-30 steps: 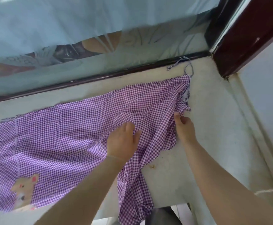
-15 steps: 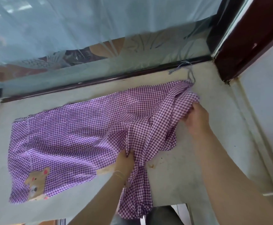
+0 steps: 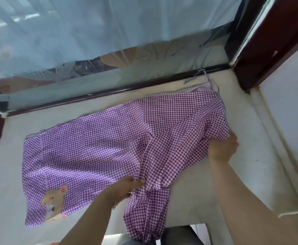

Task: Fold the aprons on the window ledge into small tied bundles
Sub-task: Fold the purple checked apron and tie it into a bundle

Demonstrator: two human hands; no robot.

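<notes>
The apron [image 3: 95,152] lies lengthwise along the ledge [image 3: 206,195], stretching leftward from both hands; left hand [image 3: 125,189] pinches its near edge, right hand [image 3: 222,147] grips the right end.

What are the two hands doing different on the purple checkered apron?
The left hand pinches a bunched fold near the ledge's front edge; the right hand grips the apron at its right side, farther back. Below the left hand, cloth hangs off the ledge; by the right hand it lies on top. The bear patch is nearer the left hand. Both hold the same apron.
</notes>
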